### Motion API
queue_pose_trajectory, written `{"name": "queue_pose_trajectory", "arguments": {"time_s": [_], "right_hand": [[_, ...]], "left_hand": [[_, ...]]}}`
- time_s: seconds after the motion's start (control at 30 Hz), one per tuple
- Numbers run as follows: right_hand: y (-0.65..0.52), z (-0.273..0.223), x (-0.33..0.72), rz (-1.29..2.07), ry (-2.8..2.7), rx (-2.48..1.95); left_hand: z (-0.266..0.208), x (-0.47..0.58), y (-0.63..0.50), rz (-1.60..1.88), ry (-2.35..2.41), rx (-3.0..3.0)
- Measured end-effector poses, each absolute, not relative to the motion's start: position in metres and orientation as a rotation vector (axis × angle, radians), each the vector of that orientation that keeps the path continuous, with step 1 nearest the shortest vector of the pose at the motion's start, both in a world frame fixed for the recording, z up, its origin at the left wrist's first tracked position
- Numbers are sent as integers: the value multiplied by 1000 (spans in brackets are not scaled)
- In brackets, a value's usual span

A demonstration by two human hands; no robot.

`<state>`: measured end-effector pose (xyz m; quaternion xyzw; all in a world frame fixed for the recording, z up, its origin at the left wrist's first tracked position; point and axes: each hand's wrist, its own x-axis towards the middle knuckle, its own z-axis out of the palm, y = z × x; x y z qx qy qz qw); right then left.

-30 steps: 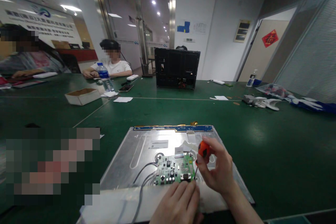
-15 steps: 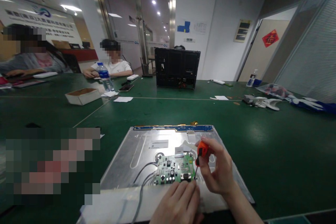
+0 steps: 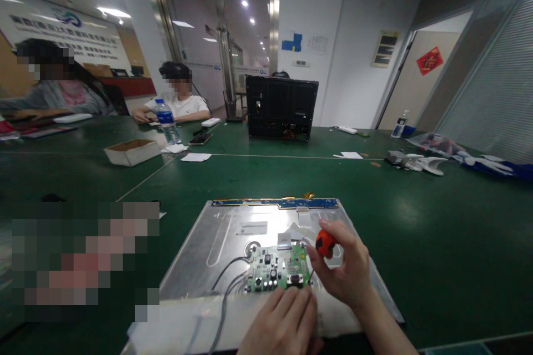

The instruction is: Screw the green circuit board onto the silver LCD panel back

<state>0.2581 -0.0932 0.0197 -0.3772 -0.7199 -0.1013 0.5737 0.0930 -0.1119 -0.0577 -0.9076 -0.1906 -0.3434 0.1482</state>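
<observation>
A flat metal-backed display panel [image 3: 225, 233] lies before me, with a green circuit board [image 3: 272, 266] on its back. My right hand [image 3: 347, 272] holds a screwdriver [image 3: 325, 243] with an orange and black handle between thumb and fingers. The shaft slants down to the board's lower right corner, where its tip is too small to make out clearly. My left hand [image 3: 283, 319] is at the board's front edge, back of the hand up, fingers bent and pressed together by the screwdriver tip. What its fingertips hold, if anything, is hidden.
Grey cables [image 3: 225, 302] run from the board's left side towards me. A white box [image 3: 132, 152], a water bottle [image 3: 167, 122] and a phone [image 3: 200, 138] stand or lie further left. Beyond is a black monitor casing [image 3: 281, 105]. Two people sit across the green table [image 3: 449, 244].
The screwdriver handle has tipped to the right and towards me, and my right thumb and fingers have shifted around it. My left hand has stayed in place.
</observation>
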Motion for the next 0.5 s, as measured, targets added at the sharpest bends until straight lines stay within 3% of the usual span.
{"name": "queue_pose_trajectory", "arguments": {"time_s": [0.27, 0.5], "right_hand": [[-98, 24, 260, -96, -1734, -837], [-94, 21, 257, -236, -1683, -877]], "left_hand": [[-58, 95, -112, -1004, -530, -2592], [-56, 94, -112, -1021, -514, -2576]]}}
